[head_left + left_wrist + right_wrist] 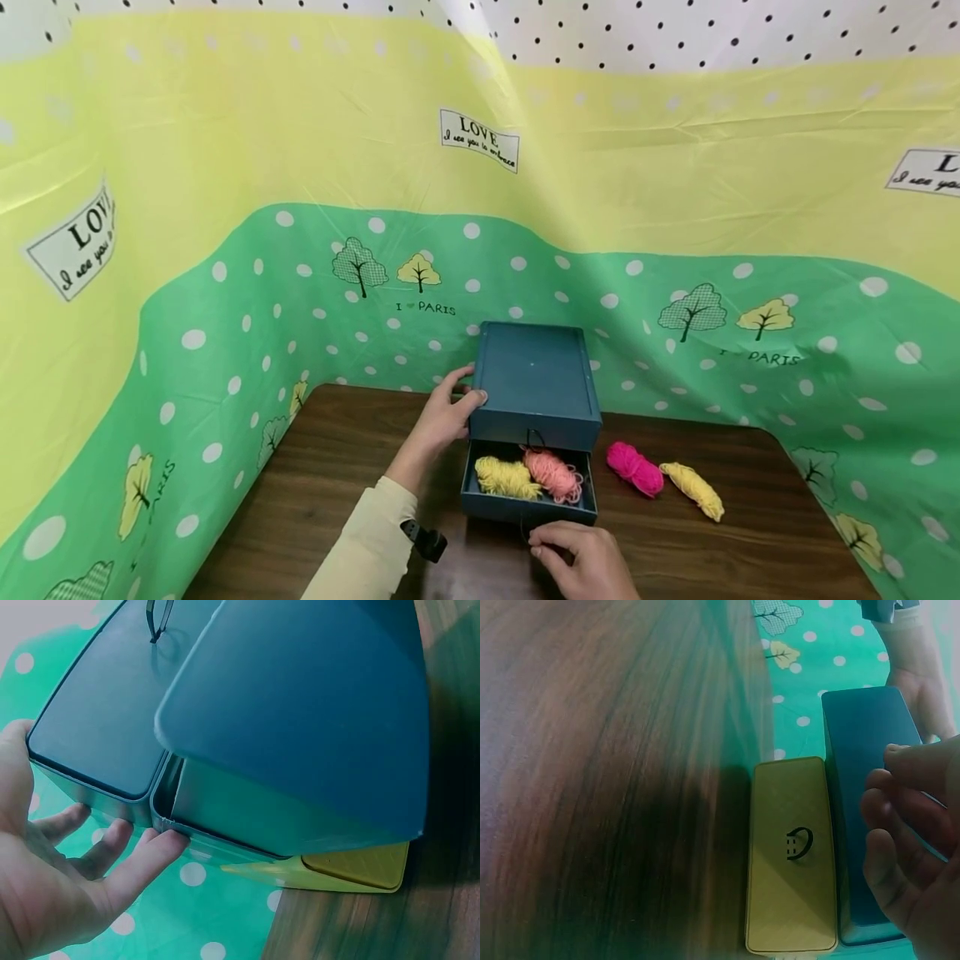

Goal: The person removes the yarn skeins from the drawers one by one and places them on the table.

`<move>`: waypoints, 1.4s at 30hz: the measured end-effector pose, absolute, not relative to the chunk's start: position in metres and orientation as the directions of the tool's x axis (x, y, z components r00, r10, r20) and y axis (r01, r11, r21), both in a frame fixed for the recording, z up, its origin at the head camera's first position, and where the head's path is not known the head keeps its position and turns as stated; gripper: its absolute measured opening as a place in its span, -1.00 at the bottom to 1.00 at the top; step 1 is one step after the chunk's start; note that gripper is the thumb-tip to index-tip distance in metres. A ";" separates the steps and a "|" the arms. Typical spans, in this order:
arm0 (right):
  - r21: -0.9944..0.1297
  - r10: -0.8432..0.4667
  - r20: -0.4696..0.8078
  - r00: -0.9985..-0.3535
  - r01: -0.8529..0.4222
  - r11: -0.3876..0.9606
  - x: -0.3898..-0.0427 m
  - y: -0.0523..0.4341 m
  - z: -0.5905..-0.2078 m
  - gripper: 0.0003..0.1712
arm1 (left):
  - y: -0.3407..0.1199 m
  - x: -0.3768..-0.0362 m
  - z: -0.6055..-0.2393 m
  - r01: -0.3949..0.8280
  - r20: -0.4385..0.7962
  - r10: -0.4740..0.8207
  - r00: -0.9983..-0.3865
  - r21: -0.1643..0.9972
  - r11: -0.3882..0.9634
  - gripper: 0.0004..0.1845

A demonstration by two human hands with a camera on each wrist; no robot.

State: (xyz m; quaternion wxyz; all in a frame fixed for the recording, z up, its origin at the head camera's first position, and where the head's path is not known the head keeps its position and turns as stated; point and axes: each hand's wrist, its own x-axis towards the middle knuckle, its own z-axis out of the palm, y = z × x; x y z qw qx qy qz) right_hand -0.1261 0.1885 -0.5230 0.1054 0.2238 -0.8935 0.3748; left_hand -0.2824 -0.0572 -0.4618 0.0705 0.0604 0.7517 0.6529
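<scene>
A blue drawer box (534, 371) stands on the table with one blue drawer (487, 507) pulled out toward me. Inside that drawer lie a yellow yarn skein (506, 477) and a salmon-pink yarn skein (553, 475). My left hand (448, 408) rests against the box's left side, its fingers extended and spread along the wall in the left wrist view. In front of the drawer, my right hand (579, 557) pinches the thin dark pull loop (522, 527). From the right wrist view, its curled fingers sit close before the blue drawer front (866, 787), hiding the loop.
Right of the box, a magenta yarn skein (634, 469) and another yellow skein (693, 492) lie on the dark wooden table (315, 500). A yellow drawer (789, 900) with a black loop sits beneath the blue one. Patterned green and yellow cloth (405, 367) hangs behind.
</scene>
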 end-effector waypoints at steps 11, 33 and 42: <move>-0.638 -0.348 0.225 -0.910 -0.408 0.654 -0.119 0.190 -0.514 -0.89 | -0.056 -0.282 -0.459 -0.004 -0.025 0.183 -0.983 0.994 0.112 -0.32; -0.619 -0.358 0.362 -0.861 -0.509 0.598 -0.109 0.190 -0.523 -0.75 | -0.054 -0.281 -0.460 -0.006 -0.022 0.187 -0.982 0.996 0.084 -0.32; -0.628 -0.312 0.374 -0.873 -0.486 0.608 -0.105 0.189 -0.513 -0.82 | -0.055 -0.282 -0.461 -0.007 -0.023 0.177 -0.984 0.996 0.087 -0.32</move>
